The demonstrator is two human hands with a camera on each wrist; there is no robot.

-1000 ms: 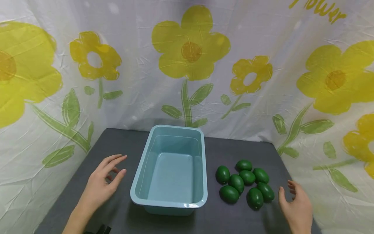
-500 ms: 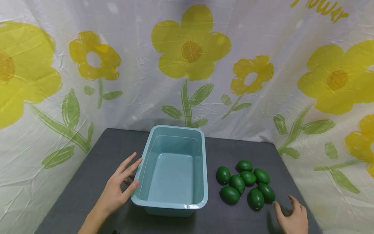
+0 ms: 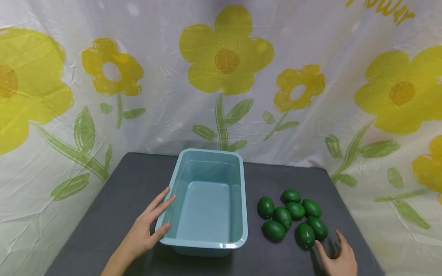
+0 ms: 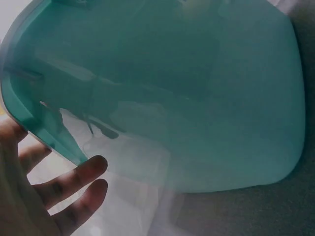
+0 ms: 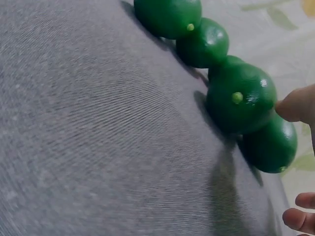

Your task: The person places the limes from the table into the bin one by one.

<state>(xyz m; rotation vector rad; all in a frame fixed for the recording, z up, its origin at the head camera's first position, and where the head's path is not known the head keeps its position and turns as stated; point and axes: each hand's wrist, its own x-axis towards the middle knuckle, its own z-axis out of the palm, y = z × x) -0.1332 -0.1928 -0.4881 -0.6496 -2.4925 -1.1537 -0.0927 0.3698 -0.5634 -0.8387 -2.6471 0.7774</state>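
Note:
A light blue plastic basin stands on the dark grey table, its inside bare. My left hand is at its left rim, fingers spread and fairly straight, fingertips overlapping the edge in the head view. The left wrist view shows the fingers beside the basin's wall. To the basin's right lies a loose cluster of several glossy green limes. My right hand is beside the nearest lime, thumb and fingers apart with nothing between them. Its thumb is right at a lime in the right wrist view.
A white curtain printed with yellow flowers surrounds the table at the back and both sides. The table's right edge runs close to my right hand.
My left hand has moved right, from beside the basin to its left rim. My right hand has come left and nearer to the closest limes. Basin and limes stay in place.

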